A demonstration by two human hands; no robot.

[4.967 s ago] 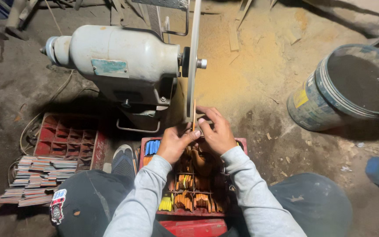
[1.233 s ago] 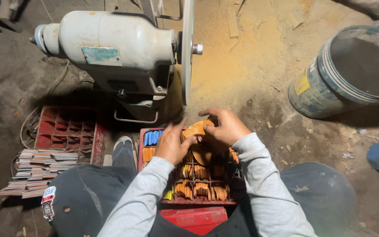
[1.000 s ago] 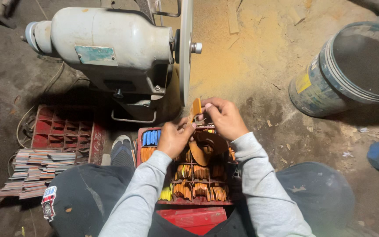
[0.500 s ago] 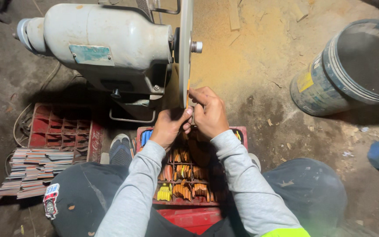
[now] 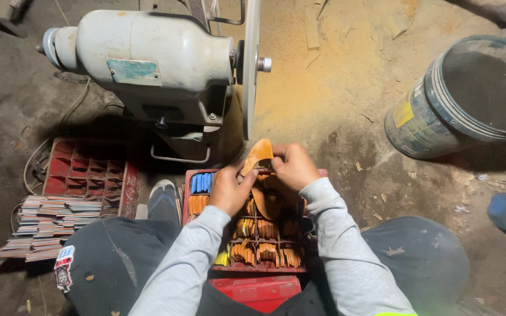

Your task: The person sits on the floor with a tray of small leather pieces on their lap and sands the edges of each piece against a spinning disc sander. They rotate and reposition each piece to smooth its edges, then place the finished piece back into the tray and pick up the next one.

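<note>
Two hands: left hand (image 5: 229,190) and right hand (image 5: 293,165) both closed on one curved wooden piece (image 5: 257,154), held above the red crate (image 5: 253,266), just below the grinder disc (image 5: 250,64).
Doing it well: grip firmly, fingertips back from the disc edge, I judge.
Hard to see: fingertip placement; whether the disc spins.

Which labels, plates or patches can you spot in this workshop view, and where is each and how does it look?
Plate: rectangular, worn blue-green, on the side of the grey grinder motor.
Label: yellow and blue panel on the wall of the grey bucket, upper right.
Patch: small red, white and blue badge on the dark trouser leg, lower left.
</note>
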